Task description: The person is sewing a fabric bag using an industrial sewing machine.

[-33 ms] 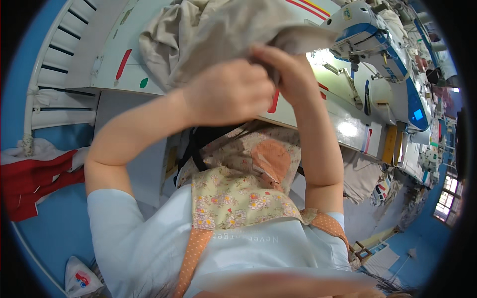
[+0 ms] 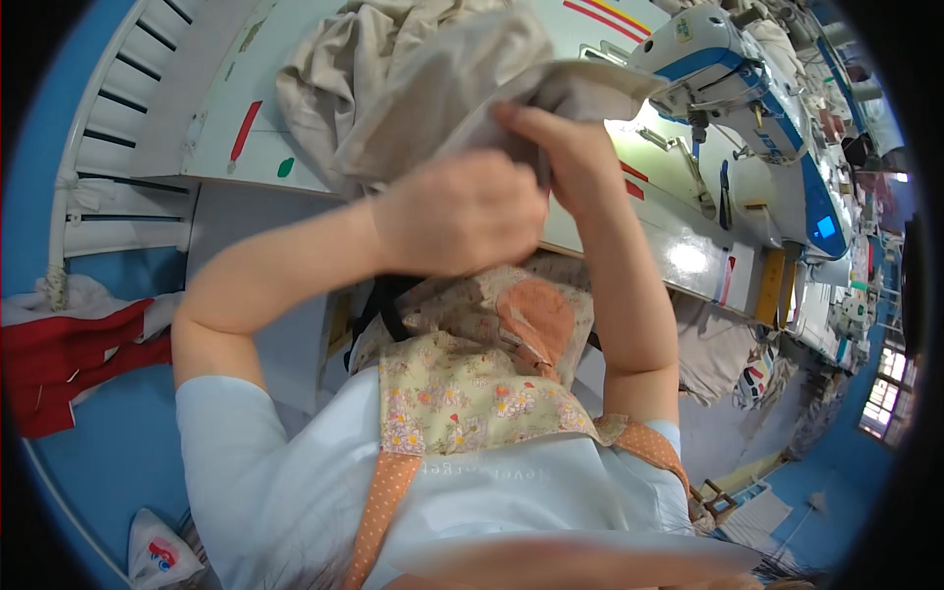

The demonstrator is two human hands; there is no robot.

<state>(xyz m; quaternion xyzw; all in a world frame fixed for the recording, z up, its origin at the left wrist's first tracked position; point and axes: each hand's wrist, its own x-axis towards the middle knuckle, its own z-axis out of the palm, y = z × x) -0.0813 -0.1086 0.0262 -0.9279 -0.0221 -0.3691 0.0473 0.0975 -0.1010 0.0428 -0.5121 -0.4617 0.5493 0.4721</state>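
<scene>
A large beige cloth lies bunched on the white sewing table, its near part lifted and folded over towards the machine. My right hand is closed on the folded edge of this cloth, thumb on top, the other fingers hidden beneath. Just left of it and nearer to me, my left hand is curled into a fist, slightly blurred, in front of the cloth. What lies inside that fist is hidden. The cloth's greyish underside shows between the two hands.
A white and blue sewing machine stands at the right, its lamp lighting the table. Dark-handled snips lie beside it. A white slatted rack borders the left side, with red cloth below.
My left hand has moved down towards me, away from the right thumb. The lifted cloth has shifted and its fold stands out more clearly. My right hand has dropped slightly.
</scene>
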